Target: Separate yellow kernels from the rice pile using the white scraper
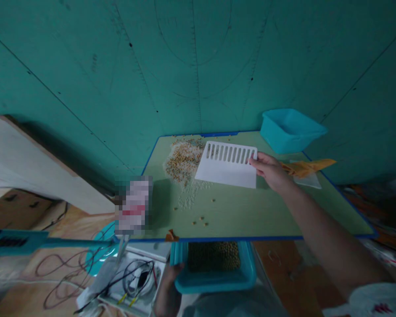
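Right hand (267, 169) gripped a flat white plastic scraper (227, 173) over a pale green, blue-edged table (247, 220)

The scraper was above the middle of the table's far half, its row of long slots facing the far edge and its plain side facing the near edge. The right hand's thumb and fingers were clamped on its right end, at the slotted corner. Its left end overlapped a spread pile of yellow-tan beans and fine white grains (181, 165) in view; whether the two touched could not be told. That pile lay toward the far left corner, the white grains trailing toward the near edge.

The left hand (169, 281) was below the near edge, its thumb at the left rim of a turquoise plastic tray (214, 288) holding beans (231, 254). Its other fingers were hidden, so whether they were clamped could not be told.

A deep turquoise plastic bin (284, 137) stood at the far right corner. Nearer, by the right edge, a crumpled orange cloth (306, 167) partly covered a flat whitish sheet (310, 181). A small orange-brown scrap (171, 236) lay on the near edge, left of the tray.
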### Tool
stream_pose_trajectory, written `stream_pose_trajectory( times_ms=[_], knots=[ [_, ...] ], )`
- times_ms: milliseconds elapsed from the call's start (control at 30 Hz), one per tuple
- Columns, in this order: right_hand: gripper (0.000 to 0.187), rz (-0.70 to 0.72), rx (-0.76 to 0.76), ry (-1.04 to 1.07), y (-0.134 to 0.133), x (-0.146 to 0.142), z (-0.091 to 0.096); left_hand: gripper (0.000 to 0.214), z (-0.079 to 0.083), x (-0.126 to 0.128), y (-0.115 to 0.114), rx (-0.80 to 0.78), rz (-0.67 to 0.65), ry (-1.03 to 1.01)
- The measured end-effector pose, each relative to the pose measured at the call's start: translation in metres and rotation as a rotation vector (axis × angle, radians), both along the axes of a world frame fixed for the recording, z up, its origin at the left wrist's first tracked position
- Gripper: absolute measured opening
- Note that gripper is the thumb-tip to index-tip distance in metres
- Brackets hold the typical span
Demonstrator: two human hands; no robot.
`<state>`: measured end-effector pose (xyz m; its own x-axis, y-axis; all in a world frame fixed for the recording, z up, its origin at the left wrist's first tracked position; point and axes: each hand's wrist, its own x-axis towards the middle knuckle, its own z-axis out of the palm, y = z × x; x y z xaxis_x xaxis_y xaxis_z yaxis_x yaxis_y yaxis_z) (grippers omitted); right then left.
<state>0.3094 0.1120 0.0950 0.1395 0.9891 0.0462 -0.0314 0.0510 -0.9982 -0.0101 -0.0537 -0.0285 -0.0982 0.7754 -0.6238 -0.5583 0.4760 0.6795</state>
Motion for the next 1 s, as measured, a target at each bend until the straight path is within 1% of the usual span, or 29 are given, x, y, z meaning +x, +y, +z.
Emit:
stream_pose_trajectory(
  times_ms=[133,233,300,367,467,533,600,667,733,767,833,867,900,1000],
  knots=[
    [0.025,-0.040,-0.136,-0.075,-0.017,0.018,-0.012,0.035,-0.002,-0.001,0.002,0.012,-0.012,-0.013],
    [0.028,-0.072,-0.191,-0.104,-0.027,0.027,-0.022,0.035,0.001,0.001,0.005,0.030,-0.060,-0.042],
    [0.030,-0.068,-0.214,-0.106,-0.034,0.027,-0.026,0.033,0.004,0.003,0.008,0.041,-0.101,-0.062],
    [0.030,-0.022,-0.241,-0.097,-0.044,0.023,-0.029,0.033,0.008,0.005,0.010,0.058,-0.121,-0.075],
    [0.030,0.086,-0.306,-0.104,-0.065,0.011,-0.030,0.048,0.012,0.006,0.009,0.097,-0.094,-0.080],
    [0.032,0.150,-0.380,-0.111,-0.081,0.004,-0.029,0.054,0.012,0.004,0.005,0.078,-0.096,-0.069],
    [0.033,0.213,-0.428,-0.089,-0.094,-0.001,-0.028,0.046,0.005,-0.001,0.002,0.022,-0.141,-0.018],
    [0.033,0.268,-0.438,-0.058,-0.100,-0.002,-0.026,0.038,-0.008,-0.008,0.001,-0.026,-0.178,0.065],
    [0.032,0.257,-0.414,-0.043,-0.098,0.001,-0.025,0.034,-0.023,-0.015,0.006,-0.052,-0.180,0.123],
    [0.032,0.213,-0.390,-0.045,-0.094,0.003,-0.024,0.033,-0.031,-0.019,0.010,-0.064,-0.181,0.146],
    [0.030,0.080,-0.324,-0.051,-0.080,0.008,-0.024,0.032,-0.043,-0.024,0.021,-0.082,-0.186,0.196],
    [0.029,0.012,-0.284,-0.052,-0.072,0.010,-0.025,0.032,-0.048,-0.026,0.026,-0.084,-0.183,0.227],
    [0.028,-0.027,-0.250,-0.045,-0.064,0.012,-0.026,0.033,-0.051,-0.027,0.031,-0.075,-0.174,0.257],
    [0.027,-0.067,-0.193,-0.033,-0.043,0.013,-0.029,0.045,-0.057,-0.027,0.038,0.000,-0.129,0.321]
  ],
)
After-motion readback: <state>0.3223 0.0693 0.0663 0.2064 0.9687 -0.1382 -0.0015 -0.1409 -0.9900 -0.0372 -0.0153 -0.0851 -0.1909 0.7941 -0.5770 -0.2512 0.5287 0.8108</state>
